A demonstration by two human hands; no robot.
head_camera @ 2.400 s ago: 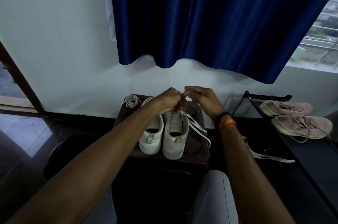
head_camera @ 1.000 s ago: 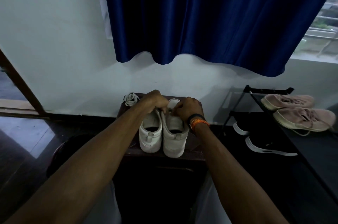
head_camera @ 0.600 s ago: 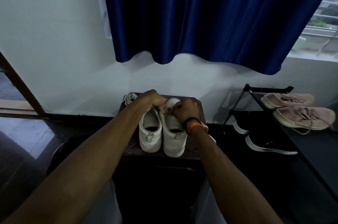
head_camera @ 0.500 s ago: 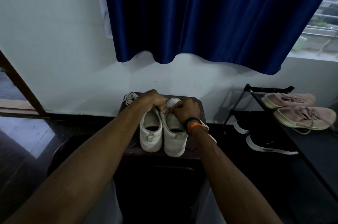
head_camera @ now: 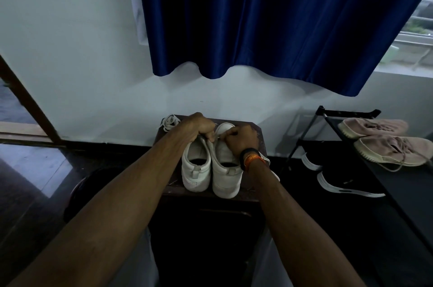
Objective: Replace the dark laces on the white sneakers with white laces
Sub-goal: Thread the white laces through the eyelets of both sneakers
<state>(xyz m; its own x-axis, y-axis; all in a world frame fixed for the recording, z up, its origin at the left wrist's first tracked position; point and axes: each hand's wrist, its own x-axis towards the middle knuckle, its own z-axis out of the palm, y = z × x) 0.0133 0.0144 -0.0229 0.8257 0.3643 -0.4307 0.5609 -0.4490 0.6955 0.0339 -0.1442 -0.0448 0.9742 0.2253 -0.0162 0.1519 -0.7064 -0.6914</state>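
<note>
Standing heels toward the camera, two white sneakers (head_camera: 212, 167) sit side by side on a small dark desk (head_camera: 256, 131) against the wall. Both hands work over the right sneaker's front: the left hand (head_camera: 199, 128) and the right hand (head_camera: 239, 138) each have fingers curled, pinching a white lace (head_camera: 215, 138) between them. A loose bundle of laces (head_camera: 169, 121) lies on the desk's far left corner. Pink shoes (head_camera: 384, 139) rest on a black rack (head_camera: 346, 113) at right.

A dark wooden stool (head_camera: 256, 132) carries two white sneakers (head_camera: 210, 169) and a coiled lace (head_camera: 169, 120).
</note>
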